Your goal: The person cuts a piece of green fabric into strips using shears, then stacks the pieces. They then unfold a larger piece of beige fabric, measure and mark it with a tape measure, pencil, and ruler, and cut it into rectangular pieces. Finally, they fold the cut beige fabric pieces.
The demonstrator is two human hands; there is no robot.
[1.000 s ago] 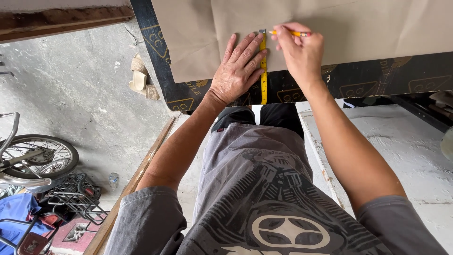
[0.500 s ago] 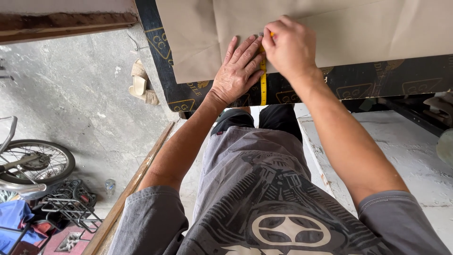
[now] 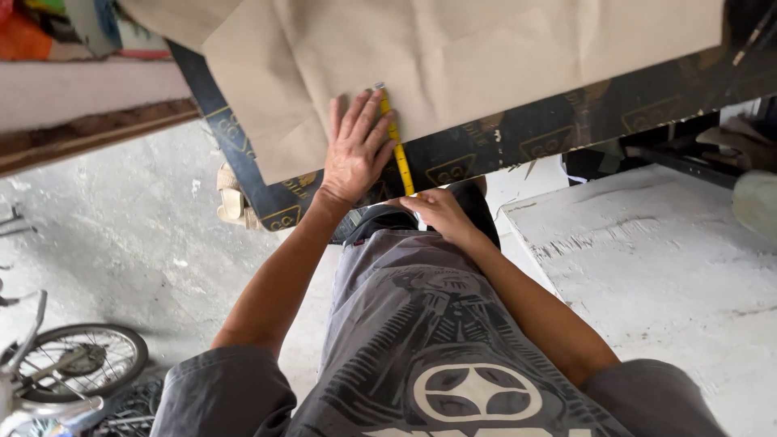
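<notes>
On the dark board, at its near edge: brown paper sheet (image 3: 486, 57) lying flat over dark patterned board (image 3: 558, 129), yellow measuring tape (image 3: 396, 146) running across the sheet's near margin toward the body.
Left hand (image 3: 356, 150): lying flat, fingers spread wide, pressing the paper just beside the tape; gripping nothing.
Right hand (image 3: 437, 212): pinching the tape's near end between fingertips, below the board edge, pulling it taut.
Step in hand: measuring in from the paper's edge, judging by the stretched tape.
Next move calling for: keeping the tape straight and the sheet pinned while reading or marking.
Hidden or unclear: tape graduations too small for reading; far end only partly showing; marking tool not visible; bicycle wheel (image 3: 81, 360) cut off at lower left.
</notes>
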